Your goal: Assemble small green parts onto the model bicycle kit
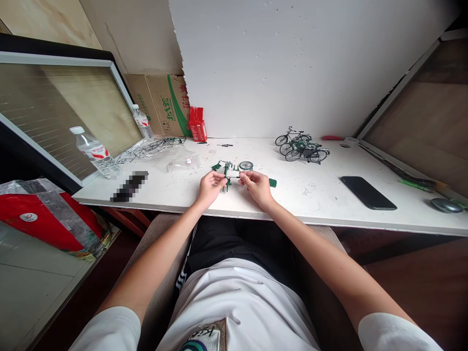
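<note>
My left hand (212,187) and my right hand (258,187) are closed in pinches a few centimetres apart above the white desk. Between their fingertips stretches a thin dark rod (233,177), with one end in each hand. Right behind and under the left fingers lie small green model bicycle parts (227,166), partly covered by that hand. A small spoked wheel (246,165) rests just beyond my right fingertips. Beside the right hand lies a flat green piece (272,183). Exactly what the rod is, I cannot make out.
Several small model bicycles (302,146) stand at the back right. A black phone (368,193) lies nearer, with a mouse (446,205) beyond it. On the left are a water bottle (95,153), dark part frames (153,146) and a clear bag (185,162). A carton (161,105) stands behind.
</note>
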`<action>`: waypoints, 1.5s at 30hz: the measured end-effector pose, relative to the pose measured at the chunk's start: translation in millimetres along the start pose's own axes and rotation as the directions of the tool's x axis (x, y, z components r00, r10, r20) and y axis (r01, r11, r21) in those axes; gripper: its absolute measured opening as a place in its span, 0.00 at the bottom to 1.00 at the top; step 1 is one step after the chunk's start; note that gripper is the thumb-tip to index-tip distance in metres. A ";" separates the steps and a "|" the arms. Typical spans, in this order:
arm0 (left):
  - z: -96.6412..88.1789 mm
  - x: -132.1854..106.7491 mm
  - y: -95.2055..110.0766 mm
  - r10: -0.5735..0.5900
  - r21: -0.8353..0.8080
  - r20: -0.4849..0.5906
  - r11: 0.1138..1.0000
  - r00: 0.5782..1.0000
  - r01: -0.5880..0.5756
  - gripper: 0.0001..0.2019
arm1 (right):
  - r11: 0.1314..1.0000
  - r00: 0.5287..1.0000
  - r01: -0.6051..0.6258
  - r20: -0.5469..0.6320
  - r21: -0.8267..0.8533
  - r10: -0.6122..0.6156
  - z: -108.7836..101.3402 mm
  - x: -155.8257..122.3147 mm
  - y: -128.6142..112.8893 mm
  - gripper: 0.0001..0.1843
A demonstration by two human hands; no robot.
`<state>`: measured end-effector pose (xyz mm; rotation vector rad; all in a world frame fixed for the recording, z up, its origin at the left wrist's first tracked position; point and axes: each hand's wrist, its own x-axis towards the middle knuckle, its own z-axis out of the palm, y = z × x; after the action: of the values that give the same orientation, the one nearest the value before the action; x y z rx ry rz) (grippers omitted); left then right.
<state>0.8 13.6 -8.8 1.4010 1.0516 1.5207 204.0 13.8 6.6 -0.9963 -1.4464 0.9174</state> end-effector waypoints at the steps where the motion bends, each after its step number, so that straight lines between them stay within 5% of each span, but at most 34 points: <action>1: -0.1 0.1 -0.2 0.002 -0.002 0.001 1.000 1.000 -0.002 0.20 | 1.000 1.000 -0.007 0.001 0.016 0.007 0.2 0.1 0.3 0.30; 45: 0.8 -2.4 3.4 -0.013 -0.017 0.005 1.000 1.000 0.013 0.19 | 0.994 0.994 0.110 0.007 -0.013 -0.110 -0.8 0.5 7.4 0.18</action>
<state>1.7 10.2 -6.4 1.3827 1.0406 1.5131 205.4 16.9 -0.1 -0.9142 -1.4995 0.8324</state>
